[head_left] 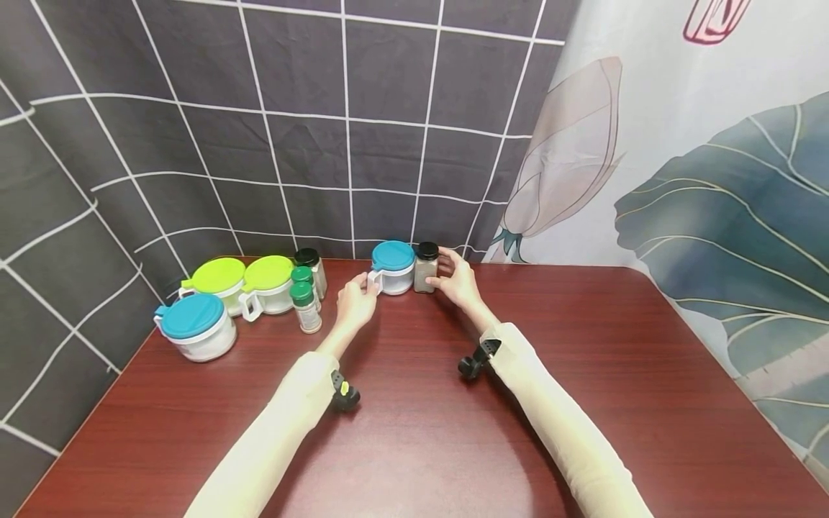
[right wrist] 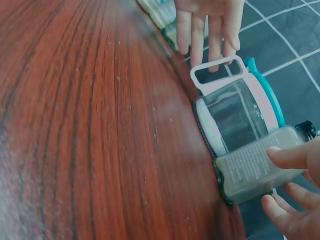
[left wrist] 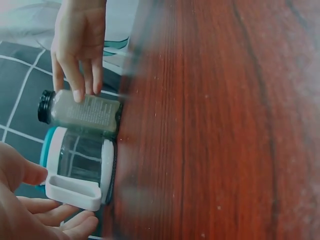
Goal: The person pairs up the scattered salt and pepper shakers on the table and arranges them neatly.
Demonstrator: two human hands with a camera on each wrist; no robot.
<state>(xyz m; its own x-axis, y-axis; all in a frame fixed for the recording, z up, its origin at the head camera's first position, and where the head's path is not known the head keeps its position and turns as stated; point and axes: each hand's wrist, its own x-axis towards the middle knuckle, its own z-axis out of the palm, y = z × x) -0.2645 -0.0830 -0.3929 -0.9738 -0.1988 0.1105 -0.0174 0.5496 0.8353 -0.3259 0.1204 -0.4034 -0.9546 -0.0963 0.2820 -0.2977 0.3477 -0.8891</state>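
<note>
At the table's back edge stands a clear jar (head_left: 394, 281) with a blue lid and a white handle turned toward my left hand (head_left: 356, 302). Fairly straight fingers of that hand lie by the handle (left wrist: 75, 192), its fingertips at or just touching it. Right beside the jar, a glass seasoning bottle (head_left: 425, 270) with a black cap stands upright, filled with pale powder. My right hand (head_left: 458, 282) is at its right side, the thumb on the labelled face (right wrist: 247, 170) and the other fingers spread loosely, without closing round it.
On the left stand two green-lidded jars (head_left: 268, 277), another blue-lidded jar (head_left: 197, 331), two green-capped shakers (head_left: 307, 313) and a black-capped bottle (head_left: 319, 273). A dark tiled-pattern cloth (head_left: 388, 158) hangs behind the reddish-brown table (head_left: 401, 432); a floral curtain (head_left: 712, 237) hangs at the right.
</note>
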